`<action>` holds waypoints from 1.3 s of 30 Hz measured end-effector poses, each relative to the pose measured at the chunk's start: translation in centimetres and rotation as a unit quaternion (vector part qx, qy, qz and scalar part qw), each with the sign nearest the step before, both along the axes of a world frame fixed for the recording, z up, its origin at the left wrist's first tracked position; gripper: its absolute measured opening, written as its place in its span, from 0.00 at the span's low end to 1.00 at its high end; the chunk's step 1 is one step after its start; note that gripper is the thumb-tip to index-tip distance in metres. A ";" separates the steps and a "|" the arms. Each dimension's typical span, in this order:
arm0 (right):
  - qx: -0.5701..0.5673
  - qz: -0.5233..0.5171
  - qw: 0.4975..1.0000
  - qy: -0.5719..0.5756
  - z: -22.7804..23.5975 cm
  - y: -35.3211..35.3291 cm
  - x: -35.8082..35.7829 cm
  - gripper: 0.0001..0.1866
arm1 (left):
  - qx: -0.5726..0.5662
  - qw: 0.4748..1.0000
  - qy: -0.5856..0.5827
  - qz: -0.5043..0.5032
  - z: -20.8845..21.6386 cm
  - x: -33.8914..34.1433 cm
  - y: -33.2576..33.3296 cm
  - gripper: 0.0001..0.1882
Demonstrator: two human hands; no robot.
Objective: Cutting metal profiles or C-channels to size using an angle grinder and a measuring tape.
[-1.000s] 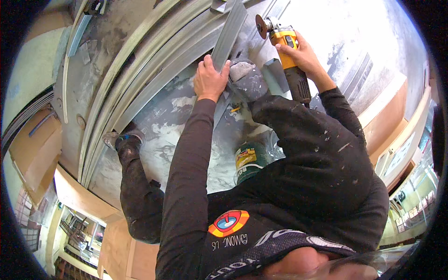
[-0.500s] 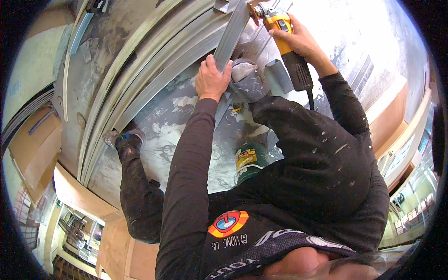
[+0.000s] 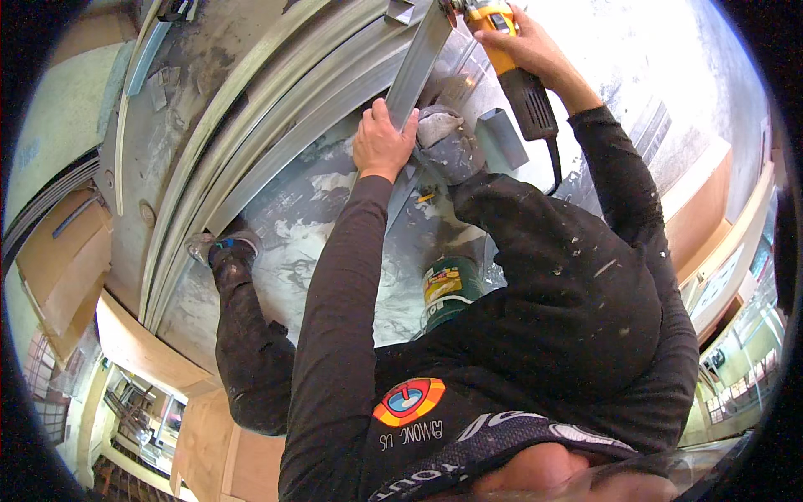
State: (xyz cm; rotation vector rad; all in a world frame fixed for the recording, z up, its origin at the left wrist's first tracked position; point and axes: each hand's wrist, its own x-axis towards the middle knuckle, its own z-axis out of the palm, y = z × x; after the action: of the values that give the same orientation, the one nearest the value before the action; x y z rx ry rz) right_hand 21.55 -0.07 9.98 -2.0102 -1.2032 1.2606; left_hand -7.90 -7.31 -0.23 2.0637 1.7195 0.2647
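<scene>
- Grey metal channel [image 3: 416, 69]: lies ahead of the left hand [image 3: 385, 142]; long axis runs obliquely from that hand up and to the right, toward the upper edge of the view.
- Governing relation: the disc [image 3: 449, 8] of the angle grinder [image 3: 525, 102] sits at the channel's far end, on its right side; contact or a slight gap cannot be told, as the view cuts off the grinder's head.
- Left hand: nearer to the channel, closed on it, thumb on the right side, fingers on the left; forearm extends nearly straight ahead.
- Right hand [image 3: 531, 54]: wrapped around the grinder's yellow body, thumb toward the channel; forearm angles forward and left from a bent elbow; tool's black rear end points back toward the person, cord [image 3: 555, 163] trailing from it.
- Surroundings: long metal channels [image 3: 288, 155] lie to the left; a shoe [image 3: 452, 142] is just beside the channel, right of the left hand; a short channel piece [image 3: 502, 138] rests near the grinder.
</scene>
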 end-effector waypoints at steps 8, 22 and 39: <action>-0.023 -0.026 0.999 0.018 -0.1 -8.1 -0.8 0.41 | -0.014 1.000 -0.005 -0.005 0.5 -0.3 0.3 0.35; 0.045 -0.043 0.997 -0.051 -3.3 -12.2 2.0 0.45 | -0.202 0.977 -0.043 0.059 0.1 -6.7 2.2 0.31; 0.048 -0.038 0.995 -0.075 -3.6 -13.0 2.1 0.46 | -0.203 0.975 -0.084 -0.030 0.6 -7.1 0.9 0.31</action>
State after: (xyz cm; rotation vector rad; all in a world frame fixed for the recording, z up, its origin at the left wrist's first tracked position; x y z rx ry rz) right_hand 23.67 -13.07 6.35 -2.0901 -1.2187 1.0105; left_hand -14.96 -6.40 0.32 1.7384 1.4643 0.0585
